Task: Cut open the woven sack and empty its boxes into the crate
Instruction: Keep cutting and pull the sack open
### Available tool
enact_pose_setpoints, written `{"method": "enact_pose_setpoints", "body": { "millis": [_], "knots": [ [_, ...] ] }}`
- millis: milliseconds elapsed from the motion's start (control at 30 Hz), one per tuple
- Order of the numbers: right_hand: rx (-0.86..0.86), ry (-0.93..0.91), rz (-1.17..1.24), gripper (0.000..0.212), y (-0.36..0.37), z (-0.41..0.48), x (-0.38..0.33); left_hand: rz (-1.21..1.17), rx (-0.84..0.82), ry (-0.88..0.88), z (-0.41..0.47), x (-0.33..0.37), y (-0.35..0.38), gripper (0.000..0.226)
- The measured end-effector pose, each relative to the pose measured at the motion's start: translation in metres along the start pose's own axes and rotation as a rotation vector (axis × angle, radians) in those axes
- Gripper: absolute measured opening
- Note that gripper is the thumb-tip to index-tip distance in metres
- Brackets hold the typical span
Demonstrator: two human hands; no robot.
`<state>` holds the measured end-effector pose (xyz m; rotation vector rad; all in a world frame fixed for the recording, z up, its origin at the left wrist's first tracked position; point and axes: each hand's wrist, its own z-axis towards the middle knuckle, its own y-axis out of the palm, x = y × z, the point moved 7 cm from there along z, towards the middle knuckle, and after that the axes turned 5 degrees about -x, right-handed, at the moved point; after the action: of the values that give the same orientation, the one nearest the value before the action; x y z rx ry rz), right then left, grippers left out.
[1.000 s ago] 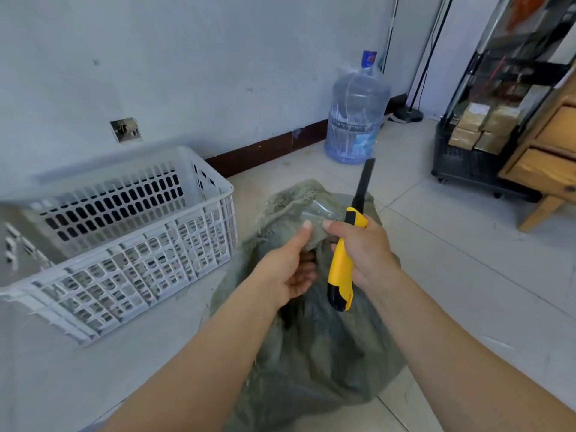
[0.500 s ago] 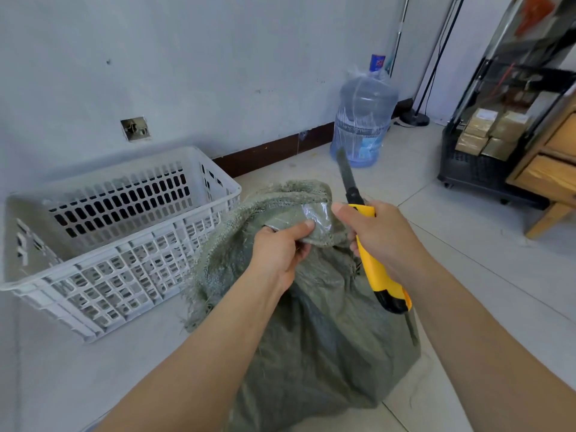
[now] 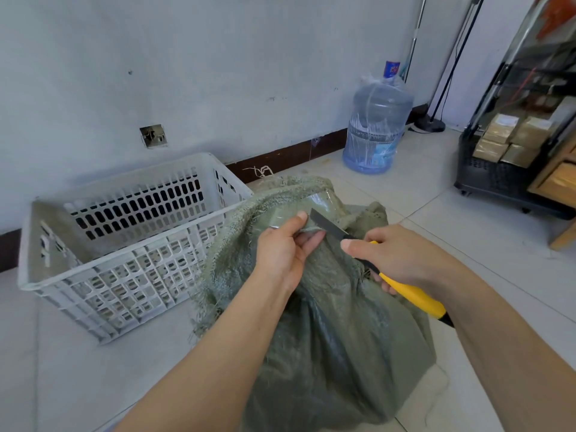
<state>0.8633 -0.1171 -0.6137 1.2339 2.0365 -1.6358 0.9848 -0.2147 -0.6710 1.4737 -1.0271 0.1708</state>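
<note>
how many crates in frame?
1. The white crate sits on the floor by the wall, to the left of the woven sack, and looks empty. A black wheeled rack at far right holds boxes, but it is not a crate.

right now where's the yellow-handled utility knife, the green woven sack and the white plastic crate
yellow-handled utility knife (image 3: pixel 411 296), head view, on its handle
green woven sack (image 3: pixel 336 338), head view, on its front side
white plastic crate (image 3: pixel 124 285), head view, on its near wall
</note>
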Motion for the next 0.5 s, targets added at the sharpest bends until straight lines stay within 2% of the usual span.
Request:
{"method": "enact_pose_setpoints", "body": {
  "millis": [100,200,500],
  "knots": [
    [0.013,0.017,-0.064,0.049,-0.0014,0.0000,-0.0002,0.034,-0.021,0.024,0.0002,-0.0005,0.0021,0.010],
    [0.015,0.032,-0.108,0.045,-0.0017,0.0001,0.0004,0.039,-0.029,0.048,0.0005,0.0005,0.0040,0.013],
    [0.012,0.062,-0.148,0.048,-0.0005,-0.0010,-0.0012,0.090,-0.012,0.066,0.0042,-0.0008,0.0025,0.016]
  ]
}}
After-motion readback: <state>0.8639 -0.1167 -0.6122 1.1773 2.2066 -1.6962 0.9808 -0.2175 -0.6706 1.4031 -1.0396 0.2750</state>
